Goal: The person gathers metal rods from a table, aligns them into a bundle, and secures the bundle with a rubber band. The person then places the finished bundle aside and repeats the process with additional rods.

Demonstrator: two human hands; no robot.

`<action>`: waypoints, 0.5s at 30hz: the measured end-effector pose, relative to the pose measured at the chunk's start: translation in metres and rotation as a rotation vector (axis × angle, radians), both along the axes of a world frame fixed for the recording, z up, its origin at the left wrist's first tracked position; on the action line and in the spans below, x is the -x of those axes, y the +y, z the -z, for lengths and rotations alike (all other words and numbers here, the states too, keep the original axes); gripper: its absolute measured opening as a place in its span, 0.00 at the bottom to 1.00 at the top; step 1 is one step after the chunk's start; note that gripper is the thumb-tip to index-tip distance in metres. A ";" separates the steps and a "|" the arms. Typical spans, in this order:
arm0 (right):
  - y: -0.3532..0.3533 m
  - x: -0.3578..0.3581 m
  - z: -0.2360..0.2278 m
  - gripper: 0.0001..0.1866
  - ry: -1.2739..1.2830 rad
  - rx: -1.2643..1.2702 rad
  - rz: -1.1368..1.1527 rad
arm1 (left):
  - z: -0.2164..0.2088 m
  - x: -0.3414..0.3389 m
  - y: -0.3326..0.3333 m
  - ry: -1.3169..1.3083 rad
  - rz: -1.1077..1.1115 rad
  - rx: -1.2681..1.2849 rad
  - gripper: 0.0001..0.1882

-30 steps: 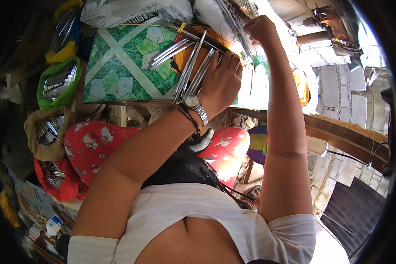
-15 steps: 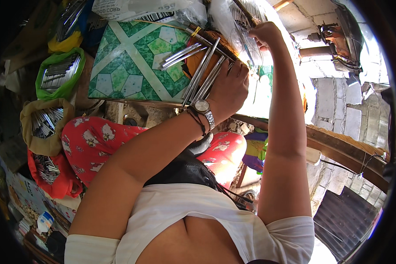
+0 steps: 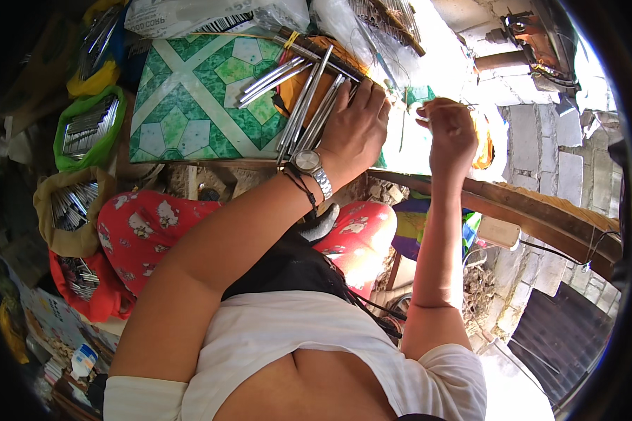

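My left hand (image 3: 358, 126), with a wristwatch and dark cords at its wrist, rests palm down at the table's right part. Its bent fingers press over the right end of a dark bar (image 3: 351, 69); the thumb is hidden. Against that hand lie thin silvery metal tubes (image 3: 307, 102), slanting toward the near edge. A few more tubes (image 3: 274, 78) lie just left of these, partly over an orange piece. Right of the table's bright corner, my right hand (image 3: 451, 130) is raised with fingers pinched together. What they hold is too small and washed out by glare to name.
Green patterned tabletop (image 3: 189, 105) spreads to the left. Clear plastic bags (image 3: 281, 15) and a bundle of rods (image 3: 393, 21) lie at the back. Green (image 3: 119, 137), tan (image 3: 49, 238) and red (image 3: 105, 288) bags of metal tubes stand at left. A wooden beam (image 3: 534, 210) runs right.
My right hand has come down toward me and slightly right, from above the table's far right side. My left hand stays at the bar and tubes. The whole view has shifted slightly.
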State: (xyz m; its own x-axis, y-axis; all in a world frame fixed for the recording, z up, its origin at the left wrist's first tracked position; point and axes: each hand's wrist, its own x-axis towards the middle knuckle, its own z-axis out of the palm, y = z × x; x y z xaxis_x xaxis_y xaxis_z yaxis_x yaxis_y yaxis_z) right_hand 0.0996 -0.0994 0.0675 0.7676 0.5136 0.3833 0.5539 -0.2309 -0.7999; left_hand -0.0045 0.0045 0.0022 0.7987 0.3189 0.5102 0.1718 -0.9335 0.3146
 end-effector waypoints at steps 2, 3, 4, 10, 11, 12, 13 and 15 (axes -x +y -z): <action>-0.013 0.008 0.016 0.04 0.082 0.208 0.026 | 0.000 -0.001 -0.001 0.023 -0.009 0.000 0.20; -0.014 0.009 0.023 0.04 0.204 0.208 0.036 | 0.000 -0.002 -0.001 0.031 -0.007 0.001 0.20; -0.017 0.009 0.027 0.04 0.187 0.200 0.037 | 0.000 -0.002 -0.001 0.034 -0.008 0.000 0.20; 0.000 0.008 0.035 0.04 -0.034 -0.071 0.010 | 0.001 -0.002 0.000 0.015 -0.003 -0.014 0.20; 0.003 0.010 0.037 0.03 -0.037 -0.027 0.065 | 0.001 -0.001 0.000 0.021 -0.004 -0.016 0.20; 0.006 0.011 0.038 0.03 -0.030 -0.021 0.082 | 0.001 -0.001 0.000 0.019 -0.006 -0.019 0.20; 0.008 0.013 0.040 0.03 -0.035 -0.025 0.084 | 0.001 -0.002 0.000 0.022 -0.005 -0.017 0.20; 0.009 0.015 0.041 0.04 -0.050 -0.023 0.084 | 0.001 -0.002 0.000 0.023 0.002 -0.006 0.20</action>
